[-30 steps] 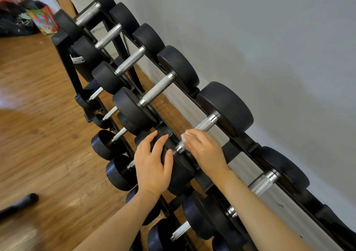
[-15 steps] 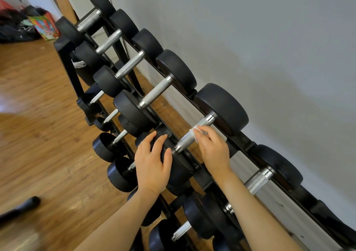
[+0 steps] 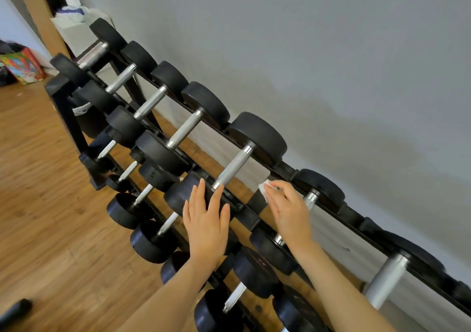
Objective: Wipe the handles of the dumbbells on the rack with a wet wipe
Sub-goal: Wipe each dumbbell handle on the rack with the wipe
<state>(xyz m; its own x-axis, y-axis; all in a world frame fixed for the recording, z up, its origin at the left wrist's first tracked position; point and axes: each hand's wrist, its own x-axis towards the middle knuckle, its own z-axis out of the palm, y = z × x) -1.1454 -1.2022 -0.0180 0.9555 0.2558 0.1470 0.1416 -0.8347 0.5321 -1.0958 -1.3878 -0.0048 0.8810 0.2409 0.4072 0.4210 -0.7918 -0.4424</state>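
Two hands are over the rack (image 3: 257, 203), each doing a different job. The left hand (image 3: 206, 226) lies flat with straight, relaxed fingers on the black head of a dumbbell (image 3: 183, 194) on the top tier, gripping nothing; I judge it is there to brace the weight so it does not roll. The right hand (image 3: 288, 209) pinches a white wet wipe (image 3: 263, 190) at its fingertips, off the metal, between the bare handle (image 3: 232, 168) just ahead of the left fingers and the next handle (image 3: 311, 199), which peeks out just beyond the right knuckles. That in-between hold suggests the wipe is travelling to the next handle. The dumbbells sit slanted on the rails, handles exposed between the heads, so a wipe can wrap each one without lifting. More handles wait beyond and below both hands.
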